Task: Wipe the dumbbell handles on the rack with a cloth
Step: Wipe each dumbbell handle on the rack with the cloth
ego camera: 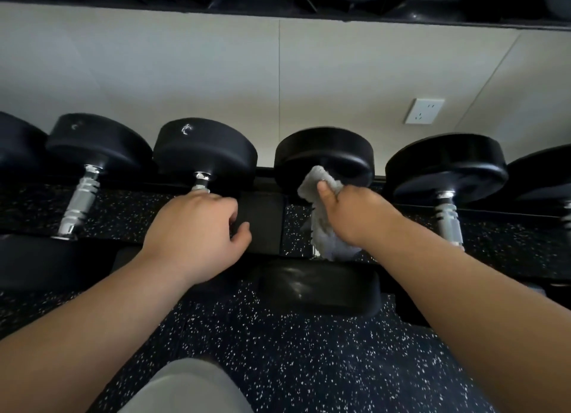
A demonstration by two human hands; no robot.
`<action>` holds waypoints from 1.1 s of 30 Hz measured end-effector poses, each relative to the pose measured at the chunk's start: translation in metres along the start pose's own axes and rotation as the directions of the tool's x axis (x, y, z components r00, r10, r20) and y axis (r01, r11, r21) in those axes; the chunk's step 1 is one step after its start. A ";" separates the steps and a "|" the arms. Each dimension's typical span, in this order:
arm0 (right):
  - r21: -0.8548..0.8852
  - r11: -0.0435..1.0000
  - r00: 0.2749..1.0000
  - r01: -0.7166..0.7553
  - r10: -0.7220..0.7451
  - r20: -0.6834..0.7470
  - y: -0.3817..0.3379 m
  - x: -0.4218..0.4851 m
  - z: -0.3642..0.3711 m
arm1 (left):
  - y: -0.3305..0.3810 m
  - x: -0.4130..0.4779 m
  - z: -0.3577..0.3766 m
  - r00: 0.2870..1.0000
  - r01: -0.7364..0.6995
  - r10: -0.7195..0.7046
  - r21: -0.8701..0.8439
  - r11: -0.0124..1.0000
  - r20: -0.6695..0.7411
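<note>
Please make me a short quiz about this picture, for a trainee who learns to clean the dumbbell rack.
1. True or false: the left hand holds the cloth.
2. What is on the wall? A) a socket B) a clock C) a mirror
3. Fill in: the left hand grips a dumbbell ____.
Key: 1 false; 2 A; 3 handle.
</note>
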State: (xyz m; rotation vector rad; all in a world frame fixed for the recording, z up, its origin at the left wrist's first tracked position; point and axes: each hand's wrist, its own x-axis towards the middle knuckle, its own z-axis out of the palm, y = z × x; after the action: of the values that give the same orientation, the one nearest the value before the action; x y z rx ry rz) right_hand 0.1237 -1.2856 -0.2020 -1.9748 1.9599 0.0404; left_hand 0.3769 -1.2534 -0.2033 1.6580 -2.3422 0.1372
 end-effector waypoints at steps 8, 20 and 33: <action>0.246 0.965 0.935 0.092 -0.169 0.312 0.012 -0.016 0.012 | -0.002 0.000 0.003 0.999 -0.019 0.019 -0.008 1.000 -0.034; 0.390 0.906 0.973 -0.164 0.084 0.214 -0.011 0.000 0.019 | -0.001 -0.001 0.003 0.998 -0.012 0.013 0.020 1.000 -0.064; 0.676 0.717 0.985 -0.170 0.108 0.133 -0.007 0.016 0.023 | -0.001 0.000 0.004 0.998 -0.010 0.012 0.021 1.000 -0.065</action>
State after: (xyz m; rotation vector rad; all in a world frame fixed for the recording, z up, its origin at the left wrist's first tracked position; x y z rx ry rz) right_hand 0.1360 -1.2945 -0.2264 -1.3052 1.7092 -0.4932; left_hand 0.3778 -1.2545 -0.2070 1.6249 -2.3093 0.2150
